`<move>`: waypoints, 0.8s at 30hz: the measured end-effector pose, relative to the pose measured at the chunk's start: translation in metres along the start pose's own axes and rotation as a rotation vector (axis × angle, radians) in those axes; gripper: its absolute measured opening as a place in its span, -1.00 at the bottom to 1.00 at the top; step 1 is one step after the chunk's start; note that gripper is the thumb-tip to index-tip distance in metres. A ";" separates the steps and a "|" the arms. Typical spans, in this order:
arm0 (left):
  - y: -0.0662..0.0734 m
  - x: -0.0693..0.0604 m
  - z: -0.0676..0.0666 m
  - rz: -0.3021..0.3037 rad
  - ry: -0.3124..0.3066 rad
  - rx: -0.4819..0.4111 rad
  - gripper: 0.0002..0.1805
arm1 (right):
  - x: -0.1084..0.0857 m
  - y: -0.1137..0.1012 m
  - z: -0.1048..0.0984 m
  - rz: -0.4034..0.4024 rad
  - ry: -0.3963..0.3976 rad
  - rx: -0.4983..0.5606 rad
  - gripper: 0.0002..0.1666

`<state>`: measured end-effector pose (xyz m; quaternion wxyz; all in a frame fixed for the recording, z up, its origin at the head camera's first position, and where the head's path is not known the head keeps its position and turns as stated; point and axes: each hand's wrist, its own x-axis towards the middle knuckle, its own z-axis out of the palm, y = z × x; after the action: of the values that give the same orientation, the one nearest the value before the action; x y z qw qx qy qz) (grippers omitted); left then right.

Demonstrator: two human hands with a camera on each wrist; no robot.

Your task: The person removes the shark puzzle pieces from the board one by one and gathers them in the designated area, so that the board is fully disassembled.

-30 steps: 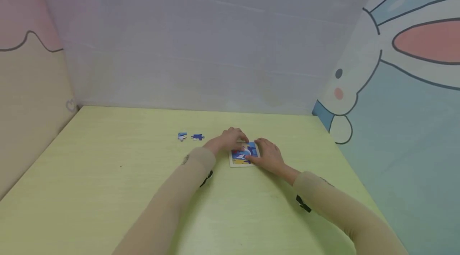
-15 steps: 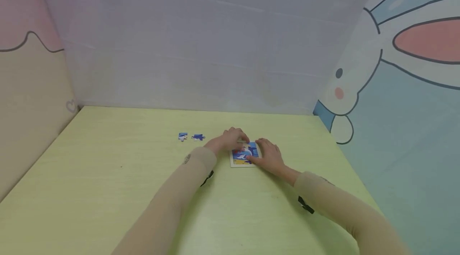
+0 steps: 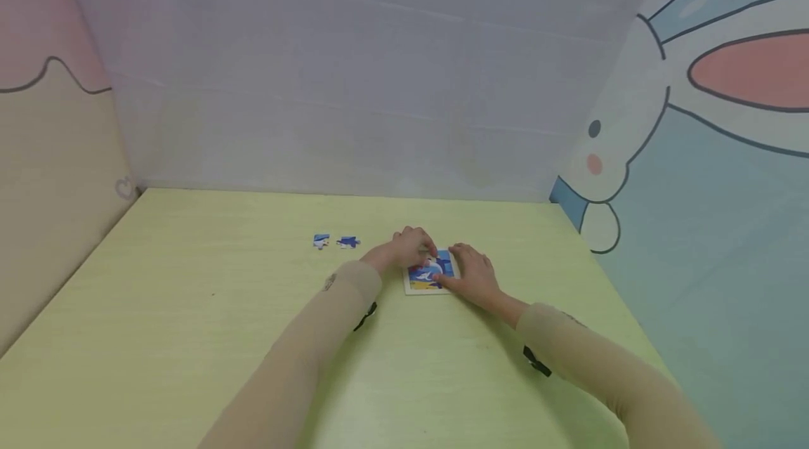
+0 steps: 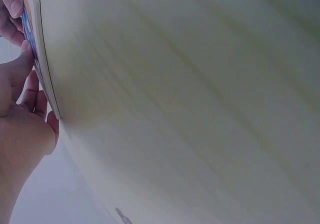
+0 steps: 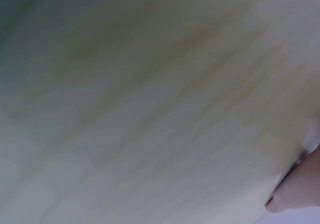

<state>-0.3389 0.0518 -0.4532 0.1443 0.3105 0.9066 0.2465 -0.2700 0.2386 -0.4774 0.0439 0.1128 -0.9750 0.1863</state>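
Observation:
A small square jigsaw puzzle [image 3: 431, 275] with a white border and a blue sea-animal picture lies on the table. My left hand [image 3: 412, 246] bends its fingers over the far left corner; its thumb [image 4: 24, 59] touches the picture, with other fingers at the far edge. Any loose piece under these fingers is hidden. On the right side, my right hand [image 3: 474, 276] holds the puzzle, thumb across the picture and fingers along the right edge. The right wrist view catches just part of that hand [image 5: 301, 184] at the lower right.
Two loose puzzle pieces, one light and blue [image 3: 321, 241] and one dark blue [image 3: 347, 242], lie left of the puzzle. The pale yellow table [image 3: 189, 336] meets a plain back wall [image 3: 316, 83]. A rabbit-printed wall [image 3: 708, 238] borders the right side.
My left fingers have curled slightly lower over the puzzle's far edge. The right hand, the puzzle and the two loose pieces look the same.

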 end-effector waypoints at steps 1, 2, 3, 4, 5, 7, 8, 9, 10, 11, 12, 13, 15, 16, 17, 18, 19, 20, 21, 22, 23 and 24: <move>0.000 0.000 0.000 -0.005 0.002 -0.002 -0.77 | 0.000 0.000 0.000 0.002 0.001 0.004 -0.09; 0.001 0.000 0.000 -0.008 0.005 -0.005 -0.76 | 0.000 0.000 0.000 0.003 0.002 0.006 -0.08; 0.001 0.000 -0.001 -0.014 0.009 -0.007 -0.75 | 0.000 0.000 -0.001 0.002 0.002 0.008 -0.08; 0.001 -0.001 -0.001 -0.021 0.013 -0.012 -0.74 | 0.000 0.000 -0.001 0.004 0.000 0.009 -0.08; 0.001 -0.001 -0.002 -0.025 0.016 -0.017 -0.73 | 0.000 0.000 -0.001 0.007 -0.003 0.008 -0.08; 0.001 -0.001 -0.002 -0.031 0.019 -0.031 -0.73 | 0.000 0.000 -0.001 0.008 -0.007 0.001 -0.07; 0.001 -0.001 -0.002 -0.031 0.020 -0.034 -0.72 | 0.000 0.001 0.000 0.011 -0.011 -0.003 -0.07; 0.000 -0.001 -0.002 -0.033 0.022 -0.039 -0.72 | 0.000 0.001 0.000 0.014 -0.014 -0.002 -0.07; 0.000 0.000 -0.002 -0.033 0.023 -0.047 -0.71 | 0.001 0.001 0.000 0.016 -0.017 -0.003 -0.06; -0.001 0.000 -0.002 -0.032 0.024 -0.053 -0.70 | 0.001 0.002 0.000 0.013 -0.015 -0.002 -0.06; -0.002 0.001 -0.001 -0.031 0.027 -0.058 -0.69 | 0.001 0.002 0.000 0.012 -0.015 0.000 -0.06; -0.003 0.001 -0.001 -0.027 0.032 -0.061 -0.68 | 0.001 0.002 -0.001 0.015 -0.016 0.003 -0.06; -0.004 0.002 -0.001 -0.021 0.037 -0.072 -0.66 | 0.001 0.002 -0.001 0.011 -0.012 0.004 -0.06; -0.004 0.003 -0.001 -0.017 0.038 -0.074 -0.65 | 0.000 0.002 -0.001 0.010 -0.011 0.003 -0.06; -0.004 0.003 -0.001 -0.014 0.038 -0.073 -0.64 | 0.000 0.002 -0.001 0.004 -0.007 0.002 -0.07; -0.005 0.003 -0.001 -0.010 0.038 -0.071 -0.63 | 0.000 0.001 -0.002 0.005 -0.007 0.003 -0.07; -0.005 0.003 -0.001 -0.006 0.035 -0.064 -0.63 | 0.000 0.001 -0.002 0.004 -0.007 0.001 -0.07; -0.005 0.003 -0.001 -0.004 0.033 -0.061 -0.63 | 0.000 0.001 -0.001 0.001 -0.006 -0.002 -0.08; -0.005 0.003 -0.001 -0.003 0.032 -0.057 -0.63 | 0.000 0.001 -0.001 -0.003 -0.004 -0.004 -0.08; -0.006 0.003 -0.001 0.001 0.030 -0.050 -0.64 | 0.000 0.001 -0.001 -0.003 -0.004 -0.006 -0.08; -0.006 0.003 -0.001 0.005 0.027 -0.046 -0.65 | 0.000 0.001 -0.001 -0.006 -0.002 -0.009 -0.08; -0.006 0.004 -0.001 0.009 0.024 -0.038 -0.65 | 0.000 0.001 -0.001 -0.004 -0.002 -0.009 -0.08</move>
<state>-0.3447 0.0499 -0.4563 0.1382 0.3089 0.9020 0.2681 -0.2704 0.2400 -0.4773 0.0438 0.1146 -0.9757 0.1815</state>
